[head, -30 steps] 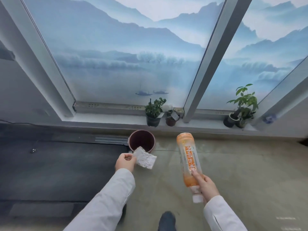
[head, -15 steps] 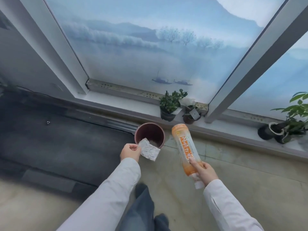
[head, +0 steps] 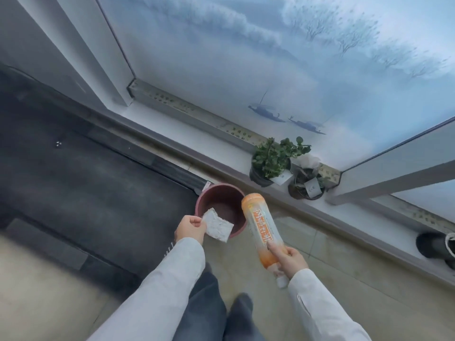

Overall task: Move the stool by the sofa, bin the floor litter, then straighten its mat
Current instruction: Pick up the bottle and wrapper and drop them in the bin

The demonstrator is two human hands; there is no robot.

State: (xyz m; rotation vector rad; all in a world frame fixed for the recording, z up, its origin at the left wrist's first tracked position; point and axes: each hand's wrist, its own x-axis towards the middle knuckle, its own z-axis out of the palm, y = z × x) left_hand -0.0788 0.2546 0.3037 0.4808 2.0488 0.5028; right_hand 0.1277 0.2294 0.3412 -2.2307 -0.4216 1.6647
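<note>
While each hand (head: 190, 228) (head: 291, 260) grips litter, potted plants (head: 270, 159) apparently flank the bin (head: 221, 207).

We count two hands — the left hand (head: 190, 228) pinching one crumpled white wrapper (head: 218, 225), the right hand (head: 290, 259) gripping one orange bottle (head: 261, 230) by its neck end. One maroon bin (head: 220, 205) stands just beyond both hands. Farther off, past the right hand on the sill, we count two small potted plants (head: 273, 161) side by side — and one more dark pot (head: 434, 246) well to the right of that hand. One dark mat (head: 73, 193) lies to the left of the left hand.
</note>
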